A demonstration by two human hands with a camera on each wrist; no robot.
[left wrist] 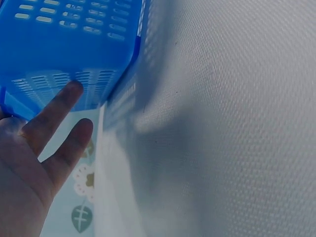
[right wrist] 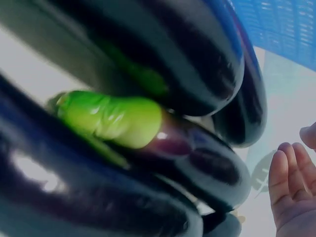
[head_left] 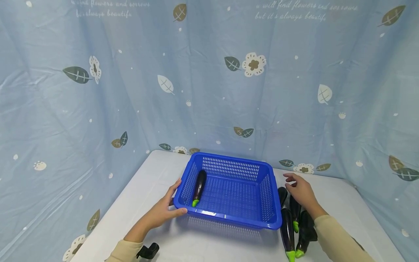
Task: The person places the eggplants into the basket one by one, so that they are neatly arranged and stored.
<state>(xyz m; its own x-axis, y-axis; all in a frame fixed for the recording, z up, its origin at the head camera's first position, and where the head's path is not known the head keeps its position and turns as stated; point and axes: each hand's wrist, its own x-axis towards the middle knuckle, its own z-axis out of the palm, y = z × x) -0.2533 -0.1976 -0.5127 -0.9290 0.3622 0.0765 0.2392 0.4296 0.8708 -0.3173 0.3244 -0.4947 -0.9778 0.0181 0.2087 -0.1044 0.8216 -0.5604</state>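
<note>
A blue plastic basket [head_left: 229,214] with perforated walls stands on the table, holding one dark purple eggplant [head_left: 199,185] along its left side. My left hand [head_left: 165,207] rests on the basket's front left corner, the thumb on the front rim. In the left wrist view, two fingers [left wrist: 54,118] extend straight beside the basket wall [left wrist: 64,54]. Several eggplants [head_left: 287,231] with green stem ends lie right of the basket. Over their far end hovers my right hand [head_left: 301,191], holding nothing, its fingers loosely bent. The right wrist view shows the eggplants [right wrist: 197,158] close up, apart from the fingers [right wrist: 279,182].
White cloth covers the table [head_left: 121,218]. A blue curtain [head_left: 209,91] printed with leaves and flowers hangs behind and along the sides. A black device [head_left: 148,251] sits by the left wrist.
</note>
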